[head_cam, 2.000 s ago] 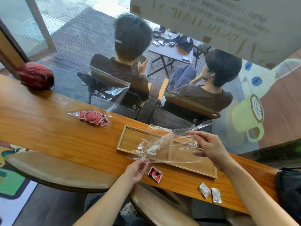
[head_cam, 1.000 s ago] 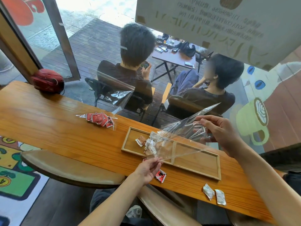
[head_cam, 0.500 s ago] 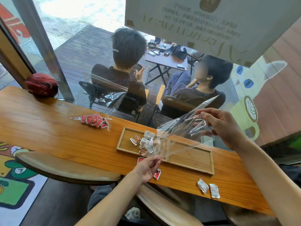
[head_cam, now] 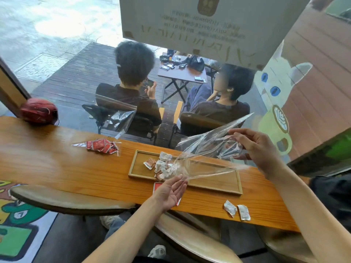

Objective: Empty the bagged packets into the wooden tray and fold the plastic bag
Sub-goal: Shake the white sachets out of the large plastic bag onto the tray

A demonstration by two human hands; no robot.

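A clear plastic bag is stretched at a slant over the wooden tray on the counter. My right hand grips its raised, crumpled closed end. My left hand, palm up, pinches the low mouth edge at the tray's front rim. Several white and red-brown packets lie heaped in the tray's left part, at the bag's mouth. The bag looks empty inside.
A second bag of red packets lies on the counter to the left. One red packet sits partly under my left hand. Two white packets lie near the front edge. A window runs behind, and a red object sits far left.
My right hand lifted the bag's closed end and the packets slid out into the tray's left part. My left hand stayed low at the bag's mouth and turned palm up.
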